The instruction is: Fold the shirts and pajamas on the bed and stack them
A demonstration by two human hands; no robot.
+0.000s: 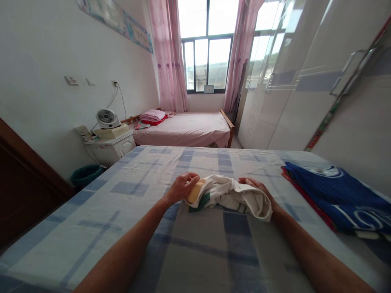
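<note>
And the window is blazing bright, pink curtains hanging on both sides of it! To the window's right, a tall, glossy wardrobe mirrors its panes; to the window's left, a white wall. Below the window stands a pink-sheeted bed, and down to the window's left, a white cabinet.

A crumpled white cloth lies on a blue-and-white patterned sheet, between the left hand and right hand. A folded blue cloth lies right. A pink-covered bed stands behind.
</note>
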